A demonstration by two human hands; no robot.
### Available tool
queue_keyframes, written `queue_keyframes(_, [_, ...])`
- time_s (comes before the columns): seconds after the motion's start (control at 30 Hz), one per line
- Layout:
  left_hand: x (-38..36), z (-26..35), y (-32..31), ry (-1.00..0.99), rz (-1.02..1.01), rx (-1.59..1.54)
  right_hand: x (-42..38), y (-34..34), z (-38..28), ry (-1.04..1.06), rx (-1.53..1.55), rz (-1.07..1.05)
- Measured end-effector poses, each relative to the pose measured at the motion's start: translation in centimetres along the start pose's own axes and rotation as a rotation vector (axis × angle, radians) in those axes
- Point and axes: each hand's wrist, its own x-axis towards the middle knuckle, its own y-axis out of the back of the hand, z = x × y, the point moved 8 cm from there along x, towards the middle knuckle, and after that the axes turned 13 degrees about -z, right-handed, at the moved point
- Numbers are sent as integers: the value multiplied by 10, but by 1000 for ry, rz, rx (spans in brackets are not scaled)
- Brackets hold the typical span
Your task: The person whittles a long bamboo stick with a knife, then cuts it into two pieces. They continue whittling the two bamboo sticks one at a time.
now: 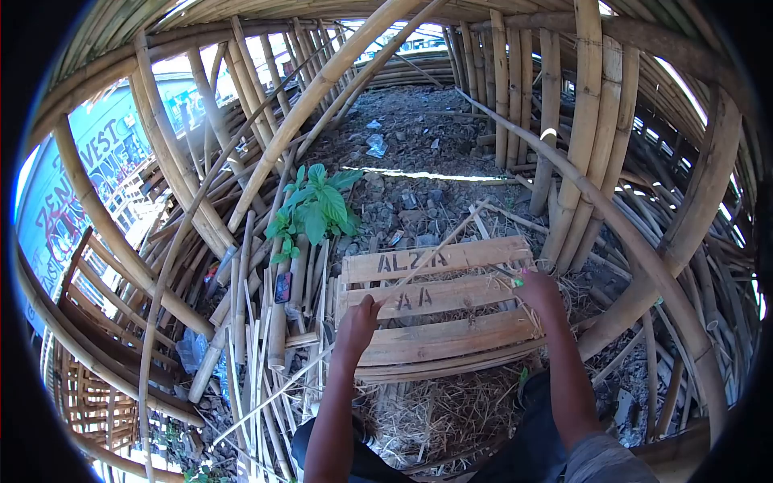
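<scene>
Bamboo poles (pixel 314 88) lean and arch on every side, forming a rough shelter over stony ground (pixel 411 153) strewn with litter, with a painted blue wall (pixel 72 185) showing through the gaps at far left. Near the middle lies a wooden pallet (pixel 439 310) of three broad slats with stencilled letters, resting on dry straw (pixel 435 406). Left of it, thin split bamboo strips (pixel 258 346) lie in a loose heap. A leafy green plant (pixel 314 205) grows just beyond the pallet's far left corner. The left hand (pixel 360 316) rests on the pallet's middle slat near its left end, fingers curled down against the wood; whether it grips the slat I cannot tell. The right hand (pixel 538 288) presses on the pallet's right edge, fingers bent over it, with something small and green at the fingertips.
</scene>
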Motion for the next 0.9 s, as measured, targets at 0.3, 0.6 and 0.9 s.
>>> queue_keyframes(0.3, [-6,21,7,-61,42,-130,0,14,-23,176,243,368])
queue_keyframes(0.6, [-17,41,-45,-78,43,56,-36,-6,-106,479,303,230])
queue_keyframes(0.9, [-32,47,-47,-140,69,112,-13,41,-47,177,95,701])
